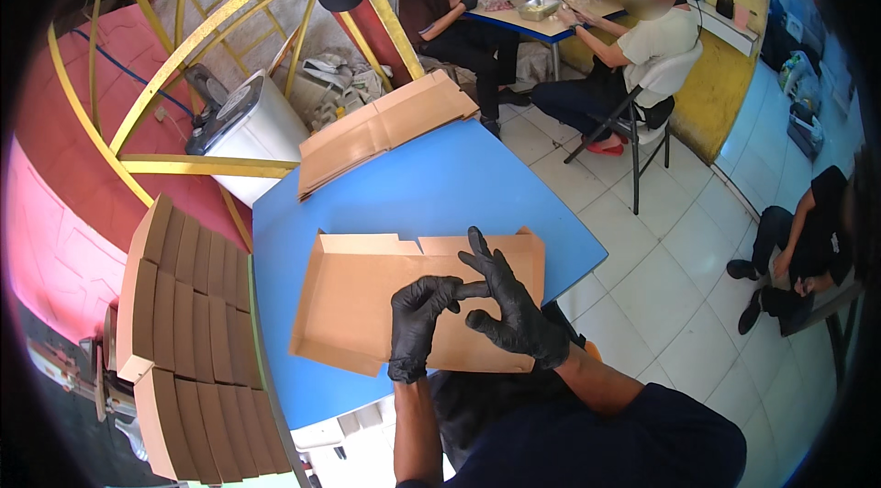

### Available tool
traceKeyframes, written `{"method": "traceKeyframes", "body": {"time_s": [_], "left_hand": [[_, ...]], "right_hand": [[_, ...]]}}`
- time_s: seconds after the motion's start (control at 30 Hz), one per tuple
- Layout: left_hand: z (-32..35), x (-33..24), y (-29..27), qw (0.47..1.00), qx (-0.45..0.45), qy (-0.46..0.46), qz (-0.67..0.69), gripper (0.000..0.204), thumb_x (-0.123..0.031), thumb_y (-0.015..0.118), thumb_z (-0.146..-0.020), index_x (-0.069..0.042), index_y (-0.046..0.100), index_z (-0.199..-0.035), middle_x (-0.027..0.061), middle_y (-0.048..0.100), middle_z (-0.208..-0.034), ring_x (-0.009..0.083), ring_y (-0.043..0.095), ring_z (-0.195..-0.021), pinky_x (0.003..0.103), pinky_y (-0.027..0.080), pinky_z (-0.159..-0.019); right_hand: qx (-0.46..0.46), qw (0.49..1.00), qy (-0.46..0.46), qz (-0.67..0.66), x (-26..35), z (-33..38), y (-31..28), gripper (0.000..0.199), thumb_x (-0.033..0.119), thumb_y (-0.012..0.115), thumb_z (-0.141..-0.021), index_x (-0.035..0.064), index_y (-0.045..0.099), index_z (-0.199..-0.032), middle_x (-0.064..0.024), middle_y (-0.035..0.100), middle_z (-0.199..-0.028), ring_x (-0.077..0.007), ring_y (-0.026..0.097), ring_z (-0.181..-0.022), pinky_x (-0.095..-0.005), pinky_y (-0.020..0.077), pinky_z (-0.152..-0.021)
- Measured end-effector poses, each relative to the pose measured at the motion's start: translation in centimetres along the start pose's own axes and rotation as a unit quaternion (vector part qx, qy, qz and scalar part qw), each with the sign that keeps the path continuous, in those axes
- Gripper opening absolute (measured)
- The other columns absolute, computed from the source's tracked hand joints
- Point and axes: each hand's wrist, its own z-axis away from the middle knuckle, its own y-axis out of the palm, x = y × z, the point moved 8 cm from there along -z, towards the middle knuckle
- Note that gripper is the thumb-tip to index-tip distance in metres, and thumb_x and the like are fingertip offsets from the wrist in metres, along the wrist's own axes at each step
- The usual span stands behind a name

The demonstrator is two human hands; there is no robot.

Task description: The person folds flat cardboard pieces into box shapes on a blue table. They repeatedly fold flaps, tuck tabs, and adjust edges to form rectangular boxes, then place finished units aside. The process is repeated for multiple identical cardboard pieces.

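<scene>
Both my hands wear black gloves and are held up above a partly folded cardboard box (353, 291). My left hand (422, 327) is closed, its fingertips pinching one finger of the glove on my right hand (514, 314). The other fingers of that right hand are spread, with nothing in its palm. Beneath them the box lies flat on a blue table (422, 180); its left wall stands raised, while flaps stick out along the far side. My hands cover part of its right half.
Flat cardboard sheets (390, 130) are stacked at the table's far edge. Rows of folded boxes (197, 332) stand on the left. A yellow metal frame (202, 165) and a white appliance (252, 125) are beyond. Two people sit at a far table (551, 24); another person (803, 249) sits at right.
</scene>
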Motion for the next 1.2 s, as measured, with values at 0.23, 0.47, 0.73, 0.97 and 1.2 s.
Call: {"method": "traceKeyframes", "body": {"time_s": [0.23,0.47,0.73,0.97,1.2], "left_hand": [[1.1,0.8,0.3,0.994,0.079,-0.066,-0.040,0.019,-0.006,0.075,-0.090,0.005,0.078,-0.105,0.0099,0.076,-0.088,0.0147,0.067,-0.081,0.031,0.053,-0.082],[1.0,0.3,1.4,0.992,0.101,-0.064,-0.048,0.019,-0.005,0.072,-0.091,0.004,0.078,-0.106,0.0102,0.077,-0.096,0.0155,0.069,-0.088,0.030,0.053,-0.085],[3.3,0.8,2.5,0.956,0.024,0.106,-0.272,0.058,-0.022,0.081,-0.087,-0.008,0.062,-0.141,0.0140,0.068,-0.132,0.0254,0.065,-0.118,0.038,0.052,-0.097],[6.8,5.3,11.9,0.818,0.123,0.212,-0.520,0.053,-0.031,0.076,-0.084,-0.005,0.063,-0.129,0.0166,0.070,-0.107,0.0342,0.070,-0.096,0.044,0.055,-0.078],[8.3,2.9,4.5,0.811,0.183,0.172,-0.528,0.030,-0.027,0.070,-0.085,-0.007,0.069,-0.107,0.0139,0.069,-0.083,0.0347,0.069,-0.077,0.046,0.053,-0.070]], "right_hand": [[0.148,0.985,0.058,0.071,-0.4,0.3,0.4,0.091,0.043,0.065,-0.100,0.0125,0.011,-0.167,-0.0102,0.062,-0.144,-0.0298,0.062,-0.128,-0.0694,0.0091,-0.121],[0.181,0.980,0.062,0.062,-0.7,0.1,0.4,0.090,0.038,0.065,-0.101,0.0156,0.008,-0.167,-0.0076,0.069,-0.130,-0.0289,0.065,-0.122,-0.0677,0.0077,-0.122],[0.104,0.972,0.064,0.199,-5.3,-1.8,-3.7,0.060,0.029,0.076,-0.092,0.0075,0.055,-0.144,-0.0132,0.065,-0.138,-0.0298,0.067,-0.117,-0.0450,0.0448,-0.106],[0.193,0.789,0.034,0.582,-12.9,-4.7,-5.4,0.048,0.026,0.079,-0.082,0.0065,0.064,-0.123,-0.0155,0.074,-0.107,-0.0286,0.072,-0.095,-0.0442,0.0546,-0.080],[0.264,0.872,0.209,0.355,-12.1,-3.5,-9.5,0.032,0.015,0.070,-0.077,0.0014,0.067,-0.107,-0.0182,0.072,-0.089,-0.0293,0.072,-0.083,-0.0418,0.0540,-0.075]]}}
